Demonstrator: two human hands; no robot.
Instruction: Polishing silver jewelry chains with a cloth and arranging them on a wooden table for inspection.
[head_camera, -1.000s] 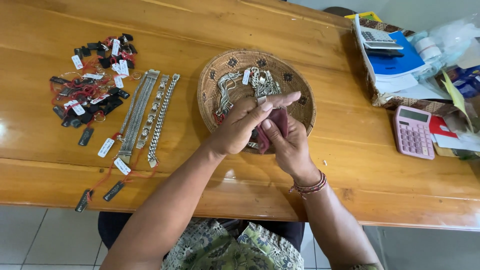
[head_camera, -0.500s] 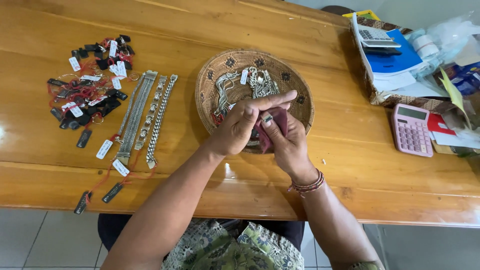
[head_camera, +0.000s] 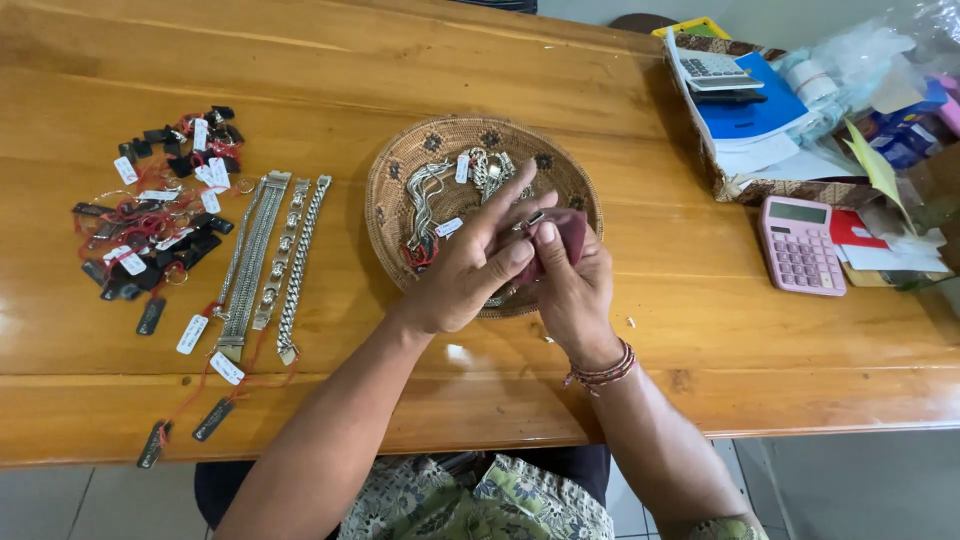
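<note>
Left hand (head_camera: 470, 275) pinches small silver piece (head_camera: 533, 219), mostly hidden. Right hand (head_camera: 570, 290) grips dark red cloth (head_camera: 568, 235). Both over basket (head_camera: 395, 170); fingers cover basket's near side.

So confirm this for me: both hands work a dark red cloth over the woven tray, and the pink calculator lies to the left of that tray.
Not quite. In the head view the pink calculator lies to the right of the woven tray. The left hand and right hand do work the dark red cloth over it.
</note>
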